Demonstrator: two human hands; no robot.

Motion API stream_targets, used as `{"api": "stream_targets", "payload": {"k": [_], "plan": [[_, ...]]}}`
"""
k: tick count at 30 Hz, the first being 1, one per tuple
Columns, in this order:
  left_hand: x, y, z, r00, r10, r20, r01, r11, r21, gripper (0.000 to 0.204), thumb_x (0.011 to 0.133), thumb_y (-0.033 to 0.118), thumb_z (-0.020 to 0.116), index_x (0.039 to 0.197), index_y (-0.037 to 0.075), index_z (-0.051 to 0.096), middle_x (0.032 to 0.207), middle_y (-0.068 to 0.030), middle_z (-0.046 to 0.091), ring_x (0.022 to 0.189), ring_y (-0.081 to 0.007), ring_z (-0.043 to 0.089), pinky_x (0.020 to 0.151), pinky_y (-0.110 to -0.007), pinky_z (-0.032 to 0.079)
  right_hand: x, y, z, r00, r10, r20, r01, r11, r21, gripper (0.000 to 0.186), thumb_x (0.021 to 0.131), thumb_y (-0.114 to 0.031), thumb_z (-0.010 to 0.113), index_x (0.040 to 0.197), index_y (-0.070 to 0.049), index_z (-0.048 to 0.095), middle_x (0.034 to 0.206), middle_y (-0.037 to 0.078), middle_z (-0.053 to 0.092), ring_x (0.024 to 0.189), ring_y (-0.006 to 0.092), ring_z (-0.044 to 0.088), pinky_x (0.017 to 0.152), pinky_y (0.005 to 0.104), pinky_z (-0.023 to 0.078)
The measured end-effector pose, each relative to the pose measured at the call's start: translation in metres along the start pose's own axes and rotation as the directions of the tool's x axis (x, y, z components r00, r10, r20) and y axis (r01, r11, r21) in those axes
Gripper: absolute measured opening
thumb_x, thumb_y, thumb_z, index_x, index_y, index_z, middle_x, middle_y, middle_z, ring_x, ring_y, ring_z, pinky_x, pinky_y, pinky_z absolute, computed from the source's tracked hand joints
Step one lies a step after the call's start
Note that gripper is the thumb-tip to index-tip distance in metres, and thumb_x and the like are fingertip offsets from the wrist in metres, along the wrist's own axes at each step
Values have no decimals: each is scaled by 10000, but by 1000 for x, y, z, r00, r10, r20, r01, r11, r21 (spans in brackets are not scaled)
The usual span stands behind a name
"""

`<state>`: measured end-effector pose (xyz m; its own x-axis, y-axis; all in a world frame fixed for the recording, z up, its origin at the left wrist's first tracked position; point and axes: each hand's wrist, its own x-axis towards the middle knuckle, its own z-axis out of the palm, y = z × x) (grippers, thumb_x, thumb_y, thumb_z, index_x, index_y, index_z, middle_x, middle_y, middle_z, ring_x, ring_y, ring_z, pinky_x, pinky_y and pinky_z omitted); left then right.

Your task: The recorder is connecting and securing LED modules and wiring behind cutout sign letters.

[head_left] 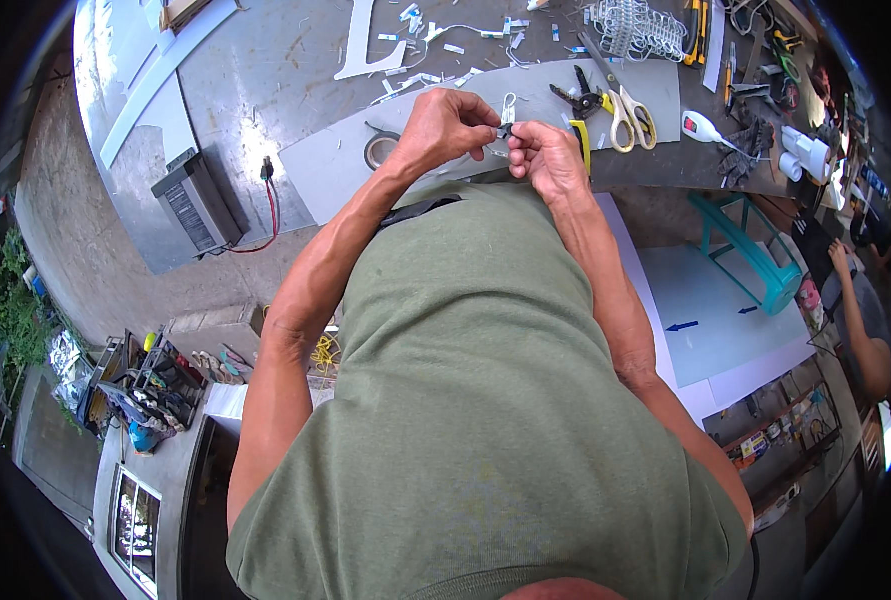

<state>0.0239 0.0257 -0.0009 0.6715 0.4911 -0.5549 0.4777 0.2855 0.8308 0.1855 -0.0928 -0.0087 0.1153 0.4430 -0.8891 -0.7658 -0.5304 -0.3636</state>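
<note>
My left hand (451,130) and my right hand (546,160) meet above a long grey board (316,180), fingertips pinched on a small dark piece (505,131), too small to identify. A thin white wire (509,103) loops just beyond it. A roll of tape (376,154) lies left of my left hand, partly behind my wrist. Right of my right hand lie a yellow tool (586,154), black-and-yellow wire strippers (576,100) and scissors (629,125). Small white modules (426,79) on wires are scattered behind my hands, near a white cut-out letter (356,55).
A black power supply box (196,205) with red leads sits left. Tools, a dark glove (741,155) and a white-and-red tool (699,127) lie right. A teal plastic stool (776,275) is below the table's right side. Another person (861,340) is at the far right.
</note>
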Motion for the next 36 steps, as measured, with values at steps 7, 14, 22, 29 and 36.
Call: {"api": "stream_targets", "payload": {"k": [7, 14, 22, 29, 36], "plan": [[0, -1, 1, 1000, 7, 0, -7, 1000, 18, 247, 824, 97, 725, 1042, -15, 752, 802, -97, 750, 611, -110, 702, 510, -239, 521, 1, 3, -4, 998, -2, 56, 3, 1000, -5, 132, 887, -108, 685, 952, 6, 668, 779, 71, 662, 594, 136, 582, 505, 280, 430], [1, -3, 1, 993, 110, -42, -110, 994, 3, 214, 833, 48, 694, 1023, -15, 766, 770, -86, 740, 553, -92, 651, 499, -240, 507, -4, 3, -4, 985, -64, 158, 42, 990, 136, 188, 934, -118, 656, 1033, 41, 663, 872, 127, 700, 688, 161, 627, 552, 290, 481], [-1, 8, 2, 979, 182, -94, -171, 978, 119, 206, 802, 42, 690, 986, 13, 779, 806, -152, 758, 643, -152, 724, 602, -280, 577, -2, 3, -10, 935, -81, 344, 7, 977, 211, 317, 980, -251, 579, 1083, 36, 665, 960, 155, 712, 784, 206, 660, 591, 317, 503], [0, 6, 2, 939, 317, -135, -286, 935, 210, 195, 809, 33, 691, 985, 20, 775, 839, -153, 760, 712, -186, 743, 662, -293, 586, 0, -5, -7, 888, -98, 449, -6, 974, 225, 454, 993, -383, 509, 1090, 31, 668, 951, 164, 715, 784, 226, 668, 575, 325, 502], [2, -5, -3, 937, 329, -114, -310, 937, 158, 217, 844, 0, 688, 1037, 46, 775, 807, -68, 748, 634, -75, 622, 583, -250, 513, 7, -18, -7, 918, -60, 392, 91, 994, -60, 473, 1003, -443, 529, 1044, -4, 697, 866, 109, 717, 712, 168, 653, 539, 279, 473]]}}
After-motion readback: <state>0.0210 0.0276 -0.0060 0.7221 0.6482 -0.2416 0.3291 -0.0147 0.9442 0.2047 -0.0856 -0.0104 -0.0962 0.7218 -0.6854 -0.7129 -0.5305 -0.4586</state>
